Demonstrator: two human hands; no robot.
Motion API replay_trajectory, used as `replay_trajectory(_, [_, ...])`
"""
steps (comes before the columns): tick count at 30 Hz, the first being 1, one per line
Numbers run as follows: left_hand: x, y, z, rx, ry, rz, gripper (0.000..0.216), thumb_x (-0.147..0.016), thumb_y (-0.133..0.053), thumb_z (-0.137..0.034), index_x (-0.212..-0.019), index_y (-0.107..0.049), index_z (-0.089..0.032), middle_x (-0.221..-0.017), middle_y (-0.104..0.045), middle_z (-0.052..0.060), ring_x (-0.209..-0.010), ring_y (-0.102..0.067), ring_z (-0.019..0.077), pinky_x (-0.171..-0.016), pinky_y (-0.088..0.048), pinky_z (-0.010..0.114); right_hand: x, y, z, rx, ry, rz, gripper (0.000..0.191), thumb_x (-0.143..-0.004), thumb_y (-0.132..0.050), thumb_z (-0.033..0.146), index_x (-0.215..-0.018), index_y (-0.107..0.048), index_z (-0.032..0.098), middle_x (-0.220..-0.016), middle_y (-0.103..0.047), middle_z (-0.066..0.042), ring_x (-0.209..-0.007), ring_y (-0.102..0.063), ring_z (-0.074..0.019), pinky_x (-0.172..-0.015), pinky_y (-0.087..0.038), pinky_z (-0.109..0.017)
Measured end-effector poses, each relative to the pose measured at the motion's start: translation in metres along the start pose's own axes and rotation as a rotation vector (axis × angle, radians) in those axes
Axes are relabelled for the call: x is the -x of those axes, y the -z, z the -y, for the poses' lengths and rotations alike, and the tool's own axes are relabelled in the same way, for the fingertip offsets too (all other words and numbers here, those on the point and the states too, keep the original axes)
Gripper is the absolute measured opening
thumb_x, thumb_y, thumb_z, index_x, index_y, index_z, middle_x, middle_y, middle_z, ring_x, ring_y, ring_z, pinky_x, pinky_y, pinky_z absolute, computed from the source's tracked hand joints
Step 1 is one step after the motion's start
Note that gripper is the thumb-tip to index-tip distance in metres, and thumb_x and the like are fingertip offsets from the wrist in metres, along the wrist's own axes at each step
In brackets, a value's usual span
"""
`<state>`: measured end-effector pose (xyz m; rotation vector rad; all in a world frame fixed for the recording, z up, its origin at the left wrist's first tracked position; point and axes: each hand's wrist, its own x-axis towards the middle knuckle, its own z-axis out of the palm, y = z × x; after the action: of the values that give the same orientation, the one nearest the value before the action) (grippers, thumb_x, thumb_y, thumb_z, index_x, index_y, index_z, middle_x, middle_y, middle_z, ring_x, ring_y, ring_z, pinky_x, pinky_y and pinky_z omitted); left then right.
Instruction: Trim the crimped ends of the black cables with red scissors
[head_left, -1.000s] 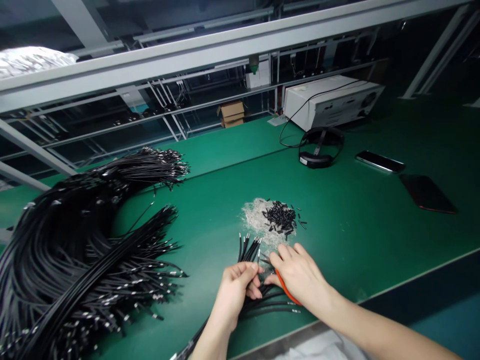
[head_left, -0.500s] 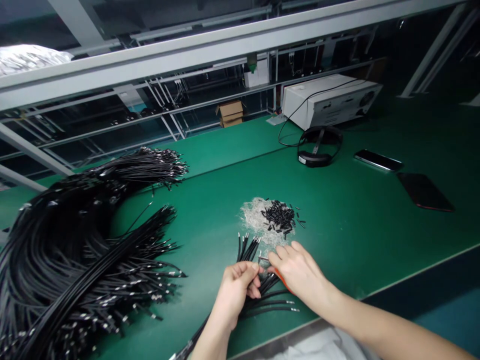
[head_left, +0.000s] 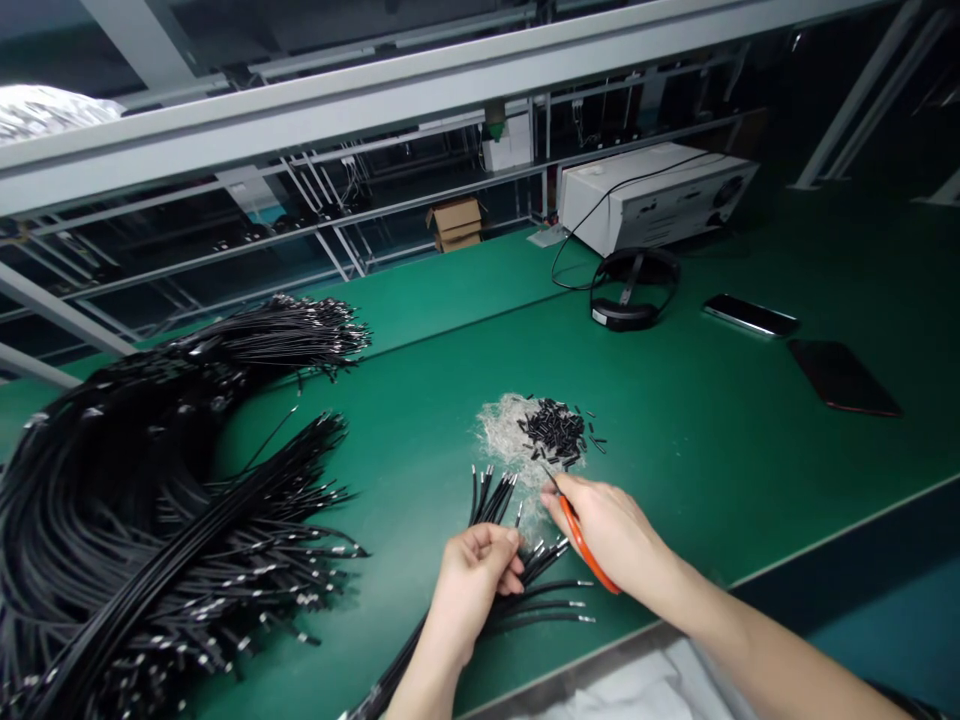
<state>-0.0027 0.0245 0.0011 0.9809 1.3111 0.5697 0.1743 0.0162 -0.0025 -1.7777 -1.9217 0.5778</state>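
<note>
My left hand [head_left: 480, 570] is closed, pinching one black cable [head_left: 518, 516] whose bare metal end points up past the fingertips. More cables [head_left: 491, 500] of the same bundle fan out behind and beside that hand, their stripped tips showing. My right hand [head_left: 604, 525] is wrapped round orange-handled scissors [head_left: 581, 540]; the narrow dark tip sticks out toward the pile ahead, apart from the cable. Just beyond lies a heap of short black sleeve pieces [head_left: 555, 430] on pale, hair-like strands [head_left: 504, 425].
A large mass of black cables [head_left: 150, 480] covers the left of the green table [head_left: 420, 400]. At the back right are a white box [head_left: 652, 200] and a black headset [head_left: 634, 290]. A phone [head_left: 750, 315] and a dark flat tablet-like device [head_left: 844, 375] lie on the right.
My right hand has drawn away from the left fingertips, up and to the right, with the scissors now pointing at the pile. My left hand stays on the cable.
</note>
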Motion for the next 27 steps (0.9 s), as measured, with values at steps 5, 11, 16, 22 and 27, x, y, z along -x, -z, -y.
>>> replay_trajectory(5, [0.004, 0.0, -0.001, -0.002, -0.036, -0.044, 0.037, -0.067, -0.07, -0.044, -0.074, -0.06, -0.009, -0.062, -0.062, 0.001, -0.046, -0.054, 0.0029, -0.047, -0.041, 0.012, 0.005, -0.017, 0.017, -0.527, -0.082, 0.088, 0.025, -0.09, -0.048, 0.038, -0.077, -0.056, 0.018, -0.067, -0.062, 0.0, -0.062, -0.057, -0.0137, -0.059, -0.039, -0.023])
replay_trajectory(11, [0.005, 0.002, 0.001, 0.025, -0.037, -0.038, 0.039, -0.068, -0.069, -0.045, -0.081, -0.064, -0.009, -0.071, -0.066, 0.005, -0.055, -0.06, 0.0056, -0.053, -0.044, 0.013, 0.008, -0.024, 0.016, -0.71, -0.075, 0.08, 0.027, -0.092, -0.043, 0.038, -0.082, -0.056, 0.018, -0.068, -0.06, 0.002, -0.06, -0.054, -0.0116, -0.058, -0.04, -0.022])
replay_trajectory(16, [0.006, 0.001, 0.004, -0.086, -0.098, -0.065, 0.038, -0.069, -0.068, -0.046, -0.086, -0.068, -0.012, -0.077, -0.07, 0.006, -0.066, -0.063, 0.0107, -0.063, -0.047, 0.018, 0.009, -0.017, 0.011, -0.669, -0.094, 0.054, 0.026, -0.091, -0.043, 0.04, -0.085, -0.057, 0.019, -0.069, -0.062, 0.0, -0.063, -0.057, -0.0134, -0.06, -0.04, -0.023])
replay_trajectory(22, [0.007, 0.002, 0.006, -0.952, -0.451, -0.497, 0.025, -0.085, -0.048, -0.035, -0.088, -0.069, -0.023, -0.089, -0.064, 0.005, -0.087, -0.056, 0.0187, -0.075, -0.042, 0.028, 0.018, -0.017, -0.013, -0.284, -0.101, 0.128, 0.019, -0.086, -0.049, 0.031, -0.072, -0.054, 0.02, -0.066, -0.064, -0.001, -0.058, -0.058, -0.0162, -0.058, -0.038, -0.026])
replay_trajectory(27, [0.002, 0.005, 0.011, -1.366, -0.506, -0.597, 0.023, -0.087, -0.044, -0.025, -0.081, -0.065, -0.02, -0.082, -0.058, 0.005, -0.078, -0.048, 0.0181, -0.071, -0.037, 0.03, 0.014, -0.015, -0.014, -0.188, -0.108, 0.087, 0.017, -0.087, -0.051, 0.033, -0.075, -0.055, 0.021, -0.072, -0.066, -0.003, -0.064, -0.062, -0.0182, -0.062, -0.038, -0.027])
